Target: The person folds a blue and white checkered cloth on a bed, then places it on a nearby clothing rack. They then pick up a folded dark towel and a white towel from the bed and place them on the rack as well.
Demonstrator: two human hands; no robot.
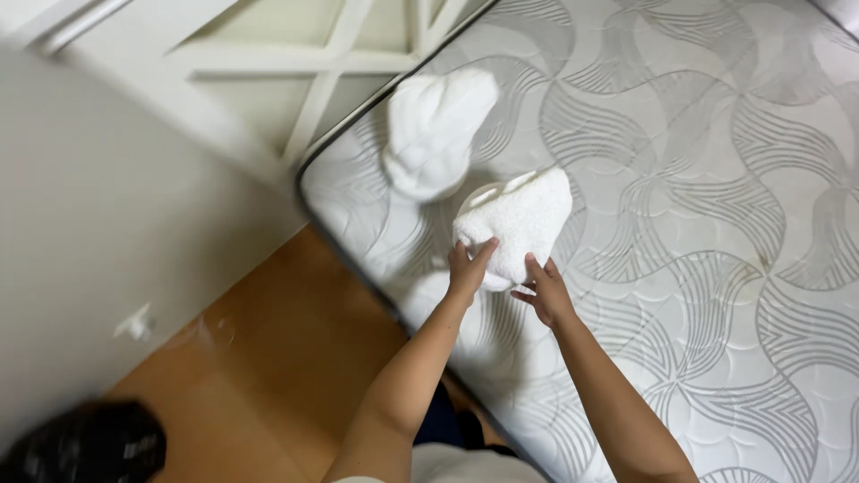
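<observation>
While our left hand (469, 268) pinches the near edge of a folded white towel (517, 224) with fingers curled onto its top, our right hand (546, 291) grips the same towel from below at its lower corner, so both hands are clamped on it close together. We hold the towel just above the bare quilted mattress (716, 224), near its corner. A second white towel (434, 130), bunched and blurred, sits beyond it by the mattress edge. To the left we see wooden floor (268, 358), a pale wall (98, 233) and a dark blurred object (85, 444) at the bottom corner
</observation>
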